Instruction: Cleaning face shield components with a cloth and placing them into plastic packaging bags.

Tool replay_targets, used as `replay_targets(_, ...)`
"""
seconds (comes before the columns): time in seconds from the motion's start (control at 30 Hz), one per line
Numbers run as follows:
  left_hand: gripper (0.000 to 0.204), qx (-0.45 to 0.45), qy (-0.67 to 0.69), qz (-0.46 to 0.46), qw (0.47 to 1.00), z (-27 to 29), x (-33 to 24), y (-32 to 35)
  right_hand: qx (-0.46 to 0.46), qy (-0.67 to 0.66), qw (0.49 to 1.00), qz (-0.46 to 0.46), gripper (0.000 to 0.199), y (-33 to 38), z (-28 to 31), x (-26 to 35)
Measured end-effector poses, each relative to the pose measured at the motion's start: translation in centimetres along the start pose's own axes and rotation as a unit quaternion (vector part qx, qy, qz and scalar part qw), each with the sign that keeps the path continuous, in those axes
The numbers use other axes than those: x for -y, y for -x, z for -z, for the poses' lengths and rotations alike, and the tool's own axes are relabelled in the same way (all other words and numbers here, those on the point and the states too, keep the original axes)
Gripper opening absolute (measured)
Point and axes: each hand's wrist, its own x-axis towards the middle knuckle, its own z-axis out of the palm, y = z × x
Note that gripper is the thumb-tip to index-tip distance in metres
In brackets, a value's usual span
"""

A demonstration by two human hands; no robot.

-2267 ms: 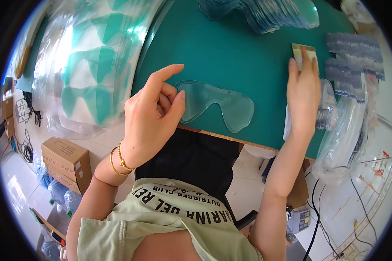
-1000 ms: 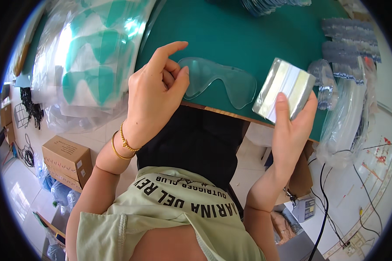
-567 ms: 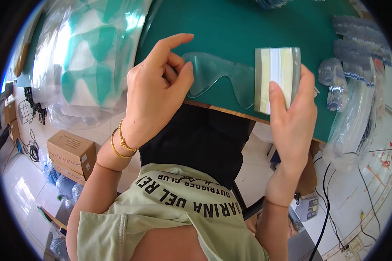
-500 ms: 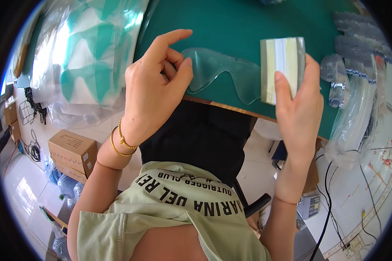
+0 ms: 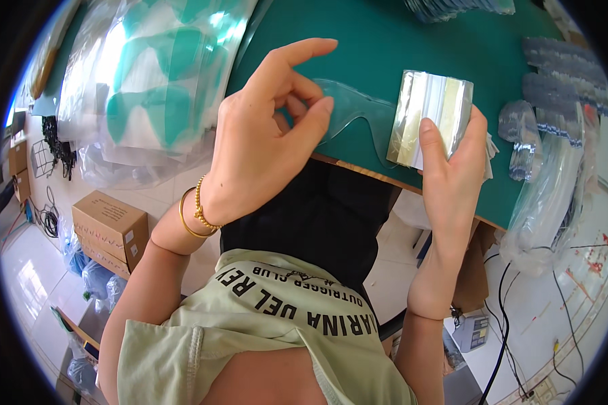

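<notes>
Spanning the upper dial from eleven round to three o'clock, the green table (image 5: 371, 40) is the biggest thing in view, its wood-edged near side running just past the person's lap. Clear plastic packaging (image 5: 91, 101) with green lens-shaped patches hangs over toward ten o'clock. At three o'clock a clear plastic bag (image 5: 544, 209) sags by the table's right edge, and a brown cardboard box (image 5: 108, 226) sits on the floor near nine. Rows of greyish bundles (image 5: 564, 81) lie at two o'clock.

The left hand (image 5: 267, 135) is at eleven o'clock, its forefinger and thumb spread well apart, the remaining fingers curled loosely toward the palm. The right hand (image 5: 456, 155), at two o'clock, grips a flat packet (image 5: 431, 118), thumb pressed on the near face and fingers wrapped behind; the packet is yellowish and white with a silvery wrap and leans slightly clockwise.

Between the hands, at one o'clock, a clear goggle-shaped lens (image 5: 361, 101) lies on the table; its left end is just beside the left thumb, contact unclear, and the packet hides its right end. Smallest are two gold bracelets (image 5: 200, 206) on the left wrist, at nine o'clock.
</notes>
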Motion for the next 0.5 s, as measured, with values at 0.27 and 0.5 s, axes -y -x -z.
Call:
replay_targets(0.27, 0.063, -0.004, 0.093, -0.058, 0.994, -0.1, -0.1, 0.4, 0.003, -0.011, 1.0, -0.009, 0.048, -0.5, -0.7, 0.2)
replay_targets(0.5, 0.055, -0.013, -0.048, 0.024, 0.998, 1.4, 0.7, 1.0, 0.11, -0.063, 0.991, 0.043, 0.04, -2.5, -3.6, 1.7)
